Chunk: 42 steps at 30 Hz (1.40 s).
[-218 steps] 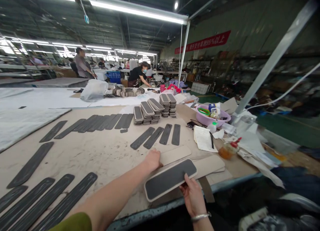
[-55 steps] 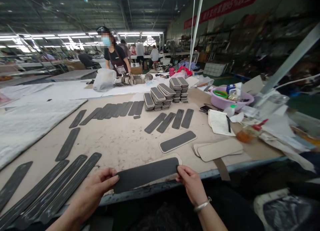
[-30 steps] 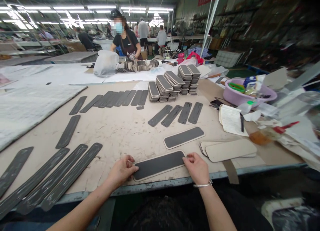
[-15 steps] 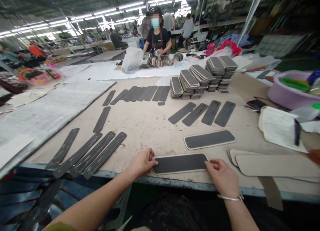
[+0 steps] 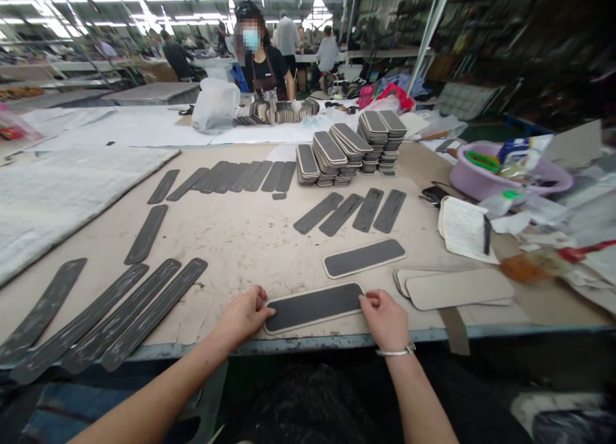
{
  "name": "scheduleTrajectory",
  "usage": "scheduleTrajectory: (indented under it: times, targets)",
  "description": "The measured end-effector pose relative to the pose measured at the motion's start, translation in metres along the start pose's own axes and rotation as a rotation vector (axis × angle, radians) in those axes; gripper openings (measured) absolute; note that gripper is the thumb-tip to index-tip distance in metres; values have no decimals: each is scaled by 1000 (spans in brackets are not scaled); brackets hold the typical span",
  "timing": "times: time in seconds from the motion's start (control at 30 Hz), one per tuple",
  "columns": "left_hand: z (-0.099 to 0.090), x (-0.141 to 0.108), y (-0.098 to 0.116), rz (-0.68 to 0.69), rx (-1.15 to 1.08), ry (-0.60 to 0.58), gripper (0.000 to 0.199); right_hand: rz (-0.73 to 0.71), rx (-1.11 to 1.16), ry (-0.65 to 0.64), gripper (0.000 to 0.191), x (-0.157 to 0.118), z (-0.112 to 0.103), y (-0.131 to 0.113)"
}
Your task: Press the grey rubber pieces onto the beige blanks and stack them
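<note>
A long panel (image 5: 315, 307), dark grey with a beige rounded border, lies at the front edge of the table. My left hand (image 5: 245, 314) pinches its left end between thumb and fingers. At the other end, my right hand (image 5: 385, 315) grips the right edge the same way; a bracelet circles that wrist. Just beyond lies a similar bordered panel (image 5: 364, 258). Plain beige panels (image 5: 459, 287) rest in a small pile right of my right hand. Left of my left hand, several dark strips (image 5: 156, 312) with shiny smears lie slanted, some overhanging the edge.
Stacks of bordered panels (image 5: 330, 152) stand at the back, with more dark strips (image 5: 349, 212) before them. A purple basin (image 5: 510, 171) and a notebook (image 5: 466, 226) are at right. A white padded sheet (image 5: 72, 194) covers the left. A masked co-worker (image 5: 267, 72) stands across the table.
The view has turned to the right, so everything appears further left. Both hands keep hold of the panel's ends, and its right end now looks tilted slightly further away.
</note>
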<state>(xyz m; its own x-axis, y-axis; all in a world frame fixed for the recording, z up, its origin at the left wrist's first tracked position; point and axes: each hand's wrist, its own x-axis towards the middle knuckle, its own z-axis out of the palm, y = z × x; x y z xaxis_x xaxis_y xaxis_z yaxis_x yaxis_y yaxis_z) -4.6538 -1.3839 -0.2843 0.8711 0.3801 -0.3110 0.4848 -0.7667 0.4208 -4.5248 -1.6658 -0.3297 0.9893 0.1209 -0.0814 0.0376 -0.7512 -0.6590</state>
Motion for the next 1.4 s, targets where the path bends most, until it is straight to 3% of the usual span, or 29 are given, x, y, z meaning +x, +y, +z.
scheduleTrajectory:
  times: [0.5,0.67,0.8,0.9,1.4]
  targets:
    - [2,-10,-2,35,55,74,27,54,-38,-31,36,3,1,3]
    - [11,-17,-12,250,80,174,17,59,-34,-22,36,2,-1,-1]
    - [25,-20,-24,466,145,300,25,20,-1,-18,33,-1,-2,-4]
    - [32,-19,-30,536,181,346,27,-16,-4,-16,31,-1,-1,-3]
    - [31,-17,-30,548,202,332,28,-102,-87,0,19,-4,1,-5]
